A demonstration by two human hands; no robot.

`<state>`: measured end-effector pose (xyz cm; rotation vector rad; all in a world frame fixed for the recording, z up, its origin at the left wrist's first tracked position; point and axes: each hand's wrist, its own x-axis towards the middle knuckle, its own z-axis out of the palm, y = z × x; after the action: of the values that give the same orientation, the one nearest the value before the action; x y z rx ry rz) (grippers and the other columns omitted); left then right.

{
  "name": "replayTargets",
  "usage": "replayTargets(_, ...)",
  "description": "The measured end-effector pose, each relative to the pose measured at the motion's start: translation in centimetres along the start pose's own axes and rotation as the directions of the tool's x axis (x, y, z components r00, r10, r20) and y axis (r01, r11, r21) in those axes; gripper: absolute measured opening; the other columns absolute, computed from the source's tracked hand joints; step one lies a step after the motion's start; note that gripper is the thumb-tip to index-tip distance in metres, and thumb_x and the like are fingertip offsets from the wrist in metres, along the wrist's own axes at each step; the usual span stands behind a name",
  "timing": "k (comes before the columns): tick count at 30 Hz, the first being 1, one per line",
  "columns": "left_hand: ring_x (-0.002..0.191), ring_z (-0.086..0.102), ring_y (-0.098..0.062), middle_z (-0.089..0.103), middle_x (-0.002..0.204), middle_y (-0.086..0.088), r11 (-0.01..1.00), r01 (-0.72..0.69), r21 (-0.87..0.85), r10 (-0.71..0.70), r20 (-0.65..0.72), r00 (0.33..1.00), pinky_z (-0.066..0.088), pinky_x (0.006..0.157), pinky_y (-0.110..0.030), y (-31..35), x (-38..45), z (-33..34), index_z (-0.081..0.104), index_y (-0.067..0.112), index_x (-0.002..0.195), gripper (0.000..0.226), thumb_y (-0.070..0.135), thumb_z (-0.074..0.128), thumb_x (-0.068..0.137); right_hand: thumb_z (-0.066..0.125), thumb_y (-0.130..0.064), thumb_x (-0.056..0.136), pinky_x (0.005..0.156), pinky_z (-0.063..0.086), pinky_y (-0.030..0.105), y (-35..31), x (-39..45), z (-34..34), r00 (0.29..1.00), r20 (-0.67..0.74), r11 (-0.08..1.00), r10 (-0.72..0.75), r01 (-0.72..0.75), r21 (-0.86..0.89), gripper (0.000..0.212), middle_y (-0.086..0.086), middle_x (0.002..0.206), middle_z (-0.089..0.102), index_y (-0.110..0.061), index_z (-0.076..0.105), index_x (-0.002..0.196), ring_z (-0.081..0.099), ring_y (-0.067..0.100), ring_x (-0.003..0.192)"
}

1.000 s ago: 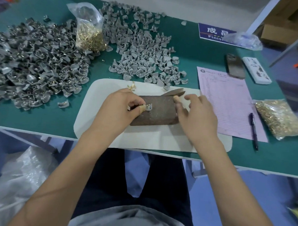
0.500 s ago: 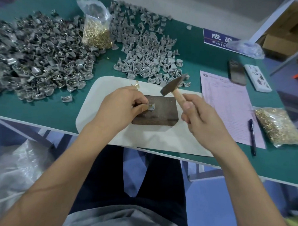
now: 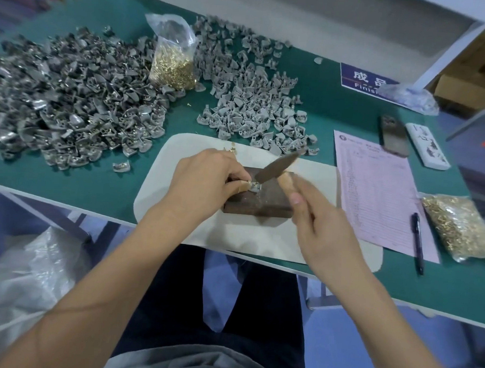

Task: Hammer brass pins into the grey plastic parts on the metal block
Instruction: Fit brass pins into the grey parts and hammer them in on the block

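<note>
A dark metal block (image 3: 265, 203) lies on a white mat (image 3: 179, 209) at the table's front. My left hand (image 3: 205, 183) pinches a small grey plastic part (image 3: 254, 186) on top of the block, thumb and finger at its left side. My right hand (image 3: 322, 229) grips the wooden handle of a small hammer (image 3: 278, 167). The blurred hammer head points down to the left, its tip just above the part. A few loose brass pins (image 3: 229, 149) lie on the mat beyond my left hand.
A heap of grey parts with pins (image 3: 67, 101) fills the left; a pile of plain grey parts (image 3: 253, 101) sits behind the mat. Bags of brass pins stand at the back (image 3: 173, 61) and right (image 3: 461, 226). A pink form (image 3: 374, 189), pen (image 3: 418, 241) and phone (image 3: 392, 134) lie to the right.
My right hand took up the hammer, raised it, and now its head has swung down toward the part. My left hand has kept its pinch on the part.
</note>
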<state>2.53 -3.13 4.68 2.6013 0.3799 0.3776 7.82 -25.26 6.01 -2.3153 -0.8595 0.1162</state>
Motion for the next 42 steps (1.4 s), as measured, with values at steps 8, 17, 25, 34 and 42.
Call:
replayTargets(8, 0.096, 0.056, -0.013, 0.066, 0.090, 0.014, 0.999, -0.028, 0.044, 0.028, -0.016, 0.999, 0.043, 0.068, -0.031, -0.1, 0.1, -0.1, 0.075, 0.044, 0.089, 0.009, 0.051, 0.071, 0.086, 0.029, -0.059, 0.104, 0.086, 0.054, 0.037, 0.0, 0.7, -0.2, 0.999, -0.045, 0.999, 0.029, -0.030, -0.013, 0.038, -0.030, 0.114, 0.067, -0.058, 0.040, 0.140, 0.067, 0.015, 0.099)
replayTargets(17, 0.093, 0.051, -0.011, 0.067, 0.089, 0.018, 0.999, -0.028, 0.040, 0.029, -0.007, 1.000, 0.037, 0.066, -0.030, -0.1, 0.1, -0.4, 0.075, 0.046, 0.089, 0.009, 0.054, 0.071, 0.085, 0.031, -0.055, 0.104, 0.082, 0.056, 0.046, 0.1, 0.5, 0.1, 0.998, -0.059, 0.997, 0.008, -0.012, -0.075, 0.038, -0.011, 0.113, 0.074, -0.066, 0.038, 0.140, 0.069, 0.027, 0.100)
replayTargets(25, 0.092, 0.048, -0.009, 0.064, 0.085, 0.020, 0.997, -0.040, 0.065, 0.040, -0.002, 0.999, 0.030, 0.065, -0.028, -0.3, 0.3, -0.6, 0.075, 0.047, 0.089, 0.010, 0.056, 0.071, 0.084, 0.031, -0.053, 0.106, 0.090, 0.054, 0.045, 0.1, 0.4, 0.0, 0.999, 0.005, 0.998, 0.050, -0.050, -0.046, 0.041, -0.011, 0.126, 0.070, -0.054, 0.041, 0.146, 0.066, 0.027, 0.112)
replayTargets(34, 0.092, 0.049, -0.011, 0.066, 0.084, 0.020, 0.997, -0.057, 0.053, 0.057, 0.002, 0.998, 0.035, 0.066, -0.030, -0.4, 0.4, -0.9, 0.076, 0.047, 0.087, 0.008, 0.053, 0.073, 0.083, 0.031, -0.054, 0.105, 0.082, 0.056, 0.047, 0.3, 0.3, 0.6, 1.000, 0.015, 0.995, 0.014, -0.012, -0.100, 0.038, -0.004, 0.115, 0.075, -0.057, 0.035, 0.143, 0.068, 0.032, 0.101)
replayTargets(42, 0.095, 0.048, -0.009, 0.067, 0.087, 0.021, 0.996, -0.063, 0.057, 0.062, 0.017, 0.998, 0.034, 0.067, -0.029, -0.6, 0.6, -0.9, 0.076, 0.046, 0.091, 0.011, 0.053, 0.071, 0.085, 0.029, -0.057, 0.104, 0.086, 0.056, 0.046, 0.2, 0.4, 0.7, 0.999, -0.019, 0.998, 0.033, -0.034, -0.053, 0.038, -0.011, 0.118, 0.073, -0.057, 0.037, 0.141, 0.068, 0.026, 0.105)
